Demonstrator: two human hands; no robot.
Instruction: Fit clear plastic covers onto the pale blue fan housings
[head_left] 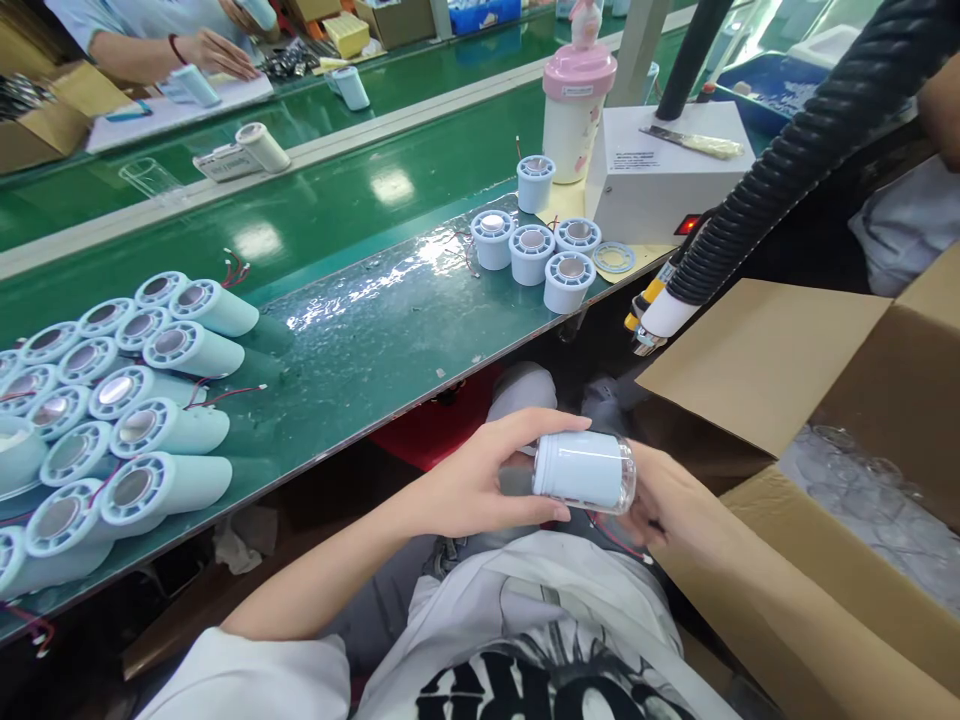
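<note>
Over my lap I hold a light-blue cylindrical housing (581, 468) lying on its side. My left hand (469, 470) grips its left end, with the thumb and fingers on opposite sides. A clear plastic cup (627, 476) sits around the right end of the housing. My right hand (660, 495) is closed at that cup, its fingers partly hidden behind it and slightly blurred. A thin red wire (619, 538) with a small white connector hangs below the right hand.
Many similar light-blue housings (187, 425) lie grouped on the green bench (360, 330) at left; several stand upright (532, 250) near a white machine (660, 160). A black hose (810, 140) hangs at right above an open carton (735, 370) of clear cups (862, 500). A co-worker's hand (214, 55) is across the bench.
</note>
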